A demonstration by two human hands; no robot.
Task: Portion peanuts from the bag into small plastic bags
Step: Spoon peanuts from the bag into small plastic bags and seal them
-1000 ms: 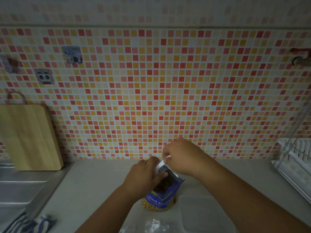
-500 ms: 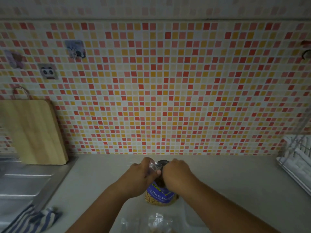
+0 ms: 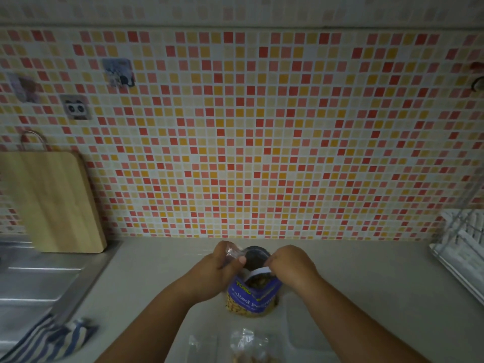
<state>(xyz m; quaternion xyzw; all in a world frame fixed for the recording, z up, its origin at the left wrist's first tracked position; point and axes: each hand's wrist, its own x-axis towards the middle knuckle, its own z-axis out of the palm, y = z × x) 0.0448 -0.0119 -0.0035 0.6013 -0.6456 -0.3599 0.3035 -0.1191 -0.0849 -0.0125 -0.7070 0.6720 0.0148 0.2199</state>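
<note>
A blue bag of salted peanuts (image 3: 251, 297) stands upright on the grey counter (image 3: 353, 279), its top spread wide so the peanuts inside show. My left hand (image 3: 217, 268) pinches the left side of the bag's mouth, with a bit of clear plastic at its fingertips. My right hand (image 3: 290, 265) grips the white inner edge on the right side. Nearer to me, at the bottom edge, lies a small clear plastic bag (image 3: 251, 347) with some peanuts in it, next to another small clear bag (image 3: 201, 347).
A wooden cutting board (image 3: 52, 200) leans on the tiled wall at the left, above a steel sink (image 3: 34, 284). A striped cloth (image 3: 49, 339) lies at the sink's near corner. A white dish rack (image 3: 461, 247) stands at the right. A translucent lid or tray (image 3: 309, 334) lies beside the bag.
Both hands have pulled apart, so the peanut bag's mouth is now spread wide. The view has shifted slightly down and closer.
</note>
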